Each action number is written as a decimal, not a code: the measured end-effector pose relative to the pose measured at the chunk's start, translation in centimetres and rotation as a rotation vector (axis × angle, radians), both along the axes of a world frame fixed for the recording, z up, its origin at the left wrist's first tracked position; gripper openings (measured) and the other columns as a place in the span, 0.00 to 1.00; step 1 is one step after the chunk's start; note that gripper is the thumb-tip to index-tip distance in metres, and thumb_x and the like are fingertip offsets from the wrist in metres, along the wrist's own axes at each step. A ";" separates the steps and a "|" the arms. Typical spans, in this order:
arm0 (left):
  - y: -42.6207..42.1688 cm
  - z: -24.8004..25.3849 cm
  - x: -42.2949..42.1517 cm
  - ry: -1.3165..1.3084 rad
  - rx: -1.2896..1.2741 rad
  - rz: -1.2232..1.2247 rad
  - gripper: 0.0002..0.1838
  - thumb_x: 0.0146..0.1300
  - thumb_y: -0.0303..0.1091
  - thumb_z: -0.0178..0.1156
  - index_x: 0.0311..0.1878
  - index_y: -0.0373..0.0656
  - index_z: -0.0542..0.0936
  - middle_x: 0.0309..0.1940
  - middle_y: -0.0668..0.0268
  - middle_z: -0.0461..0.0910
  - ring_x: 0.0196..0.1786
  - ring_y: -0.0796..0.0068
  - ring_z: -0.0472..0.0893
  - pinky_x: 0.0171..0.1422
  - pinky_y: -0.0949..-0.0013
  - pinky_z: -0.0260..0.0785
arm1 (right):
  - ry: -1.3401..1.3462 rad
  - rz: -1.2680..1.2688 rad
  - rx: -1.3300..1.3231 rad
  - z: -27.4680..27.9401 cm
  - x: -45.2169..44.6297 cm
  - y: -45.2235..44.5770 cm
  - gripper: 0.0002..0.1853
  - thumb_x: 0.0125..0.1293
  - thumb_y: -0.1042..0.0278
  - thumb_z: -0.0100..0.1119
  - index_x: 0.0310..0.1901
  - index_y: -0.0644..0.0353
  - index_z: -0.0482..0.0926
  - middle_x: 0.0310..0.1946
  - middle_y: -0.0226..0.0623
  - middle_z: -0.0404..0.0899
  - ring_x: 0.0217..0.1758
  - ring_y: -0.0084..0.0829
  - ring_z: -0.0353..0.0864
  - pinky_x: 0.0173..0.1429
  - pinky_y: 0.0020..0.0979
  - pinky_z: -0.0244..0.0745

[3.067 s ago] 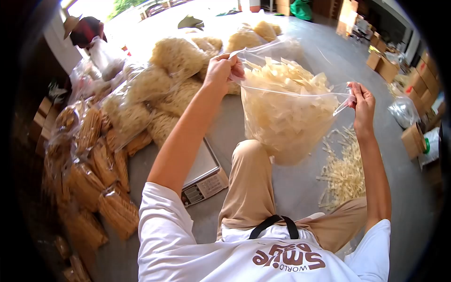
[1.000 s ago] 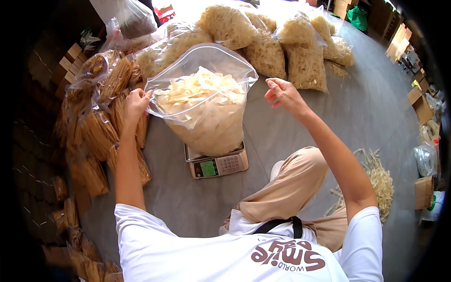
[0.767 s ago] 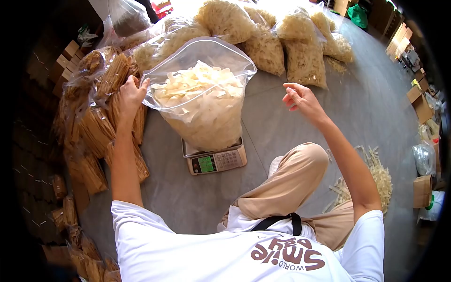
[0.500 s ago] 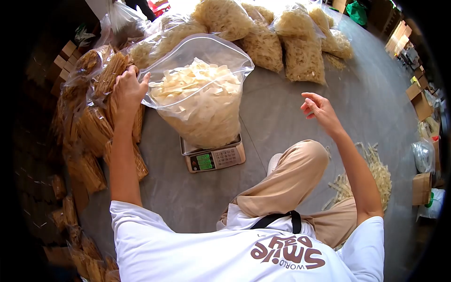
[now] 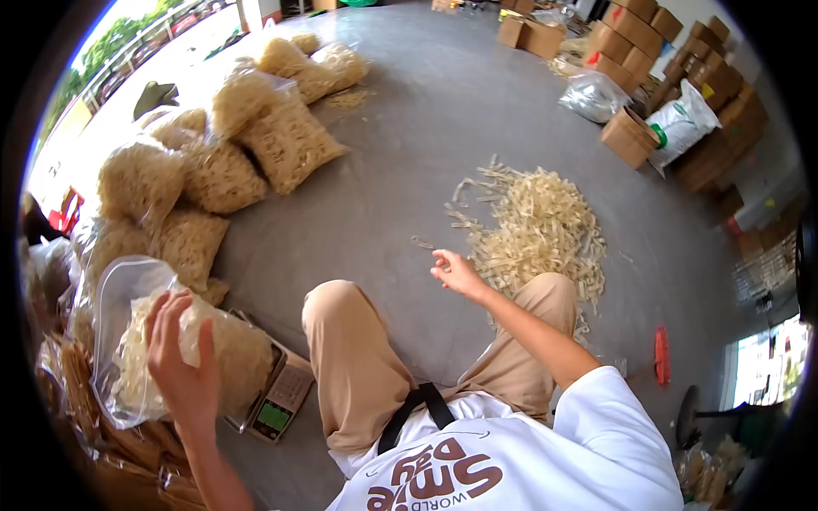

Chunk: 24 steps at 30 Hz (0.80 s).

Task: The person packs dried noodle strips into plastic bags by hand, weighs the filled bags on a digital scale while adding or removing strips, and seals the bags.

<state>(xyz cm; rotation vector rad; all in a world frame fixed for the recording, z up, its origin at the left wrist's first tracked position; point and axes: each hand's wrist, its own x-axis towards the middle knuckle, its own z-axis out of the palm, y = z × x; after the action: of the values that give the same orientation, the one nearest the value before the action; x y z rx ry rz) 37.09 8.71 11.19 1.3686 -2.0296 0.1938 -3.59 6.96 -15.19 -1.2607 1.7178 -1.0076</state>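
Observation:
A clear plastic bag [image 5: 243, 349] full of pale flat strips stands with its mouth wide on a small digital scale [image 5: 294, 385] with a lit green display. My left hand [image 5: 183, 353] is over the bag's mouth, fingers spread; whether it touches the strips I cannot tell. My right hand [image 5: 456, 274] hovers beside a loose pile of pale strips [image 5: 541, 221] on the floor, fingers loosely bent and apart, with nothing visible in them. A single strip [image 5: 422, 243] lies on the floor just past its fingertips.
Several filled bags [image 5: 290, 140] lean together at the upper left. Bundles of brown sticks in plastic [image 5: 128, 451] lie at the lower left. Cardboard boxes [image 5: 630, 136] and a white sack [image 5: 684, 126] stand at the upper right. A red object [image 5: 662, 356] lies at the right.
My view has turned right, bringing the loose pile to the middle. My left hand has moved from the bag's side to over its mouth; my right hand is now near the pile.

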 end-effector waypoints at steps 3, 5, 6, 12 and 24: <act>-2.1 -1.6 -6.1 0.069 0.069 -0.221 0.14 0.54 0.26 0.62 0.45 0.36 0.78 0.44 0.55 0.80 0.56 0.53 0.75 0.59 0.58 0.67 | 0.172 -0.007 0.096 -2.3 -1.6 3.6 0.29 0.57 0.64 0.65 0.59 0.63 0.68 0.45 0.46 0.75 0.35 0.30 0.81 0.42 0.31 0.78; -3.2 -2.2 -10.1 0.087 0.213 -0.366 0.14 0.54 0.26 0.63 0.45 0.36 0.78 0.42 0.54 0.80 0.53 0.54 0.77 0.57 0.59 0.68 | 0.139 -0.058 0.148 -2.5 -2.4 5.6 0.35 0.54 0.61 0.67 0.63 0.61 0.64 0.50 0.49 0.72 0.40 0.33 0.81 0.49 0.34 0.75; -3.6 -2.6 -12.1 0.073 0.216 -0.406 0.14 0.54 0.26 0.63 0.45 0.36 0.78 0.42 0.54 0.80 0.53 0.54 0.77 0.57 0.59 0.68 | 0.146 -0.079 0.190 -2.0 -3.0 6.4 0.38 0.52 0.61 0.68 0.64 0.61 0.62 0.52 0.50 0.71 0.42 0.34 0.81 0.50 0.34 0.75; -4.9 -8.5 -23.9 0.164 0.606 -0.762 0.16 0.52 0.25 0.64 0.47 0.39 0.77 0.43 0.55 0.81 0.46 0.58 0.80 0.49 0.61 0.72 | 0.232 -0.275 0.298 -6.3 -9.4 10.4 0.45 0.49 0.61 0.71 0.66 0.62 0.57 0.59 0.53 0.65 0.46 0.37 0.80 0.50 0.34 0.76; -1.4 -34.0 -40.5 0.634 1.726 -0.234 0.42 0.56 0.30 0.63 0.71 0.58 0.52 0.62 0.50 0.64 0.49 0.63 0.76 0.46 0.64 0.71 | 0.407 -0.583 0.525 -14.7 -24.4 13.1 0.60 0.41 0.62 0.77 0.71 0.60 0.44 0.66 0.59 0.51 0.70 0.53 0.55 0.70 0.38 0.59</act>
<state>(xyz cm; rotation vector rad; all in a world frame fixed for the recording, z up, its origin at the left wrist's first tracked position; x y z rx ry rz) -3.43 7.32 -22.78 1.5628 -1.4898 -2.1944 -27.99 20.11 -29.88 -0.6548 2.5454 -0.5414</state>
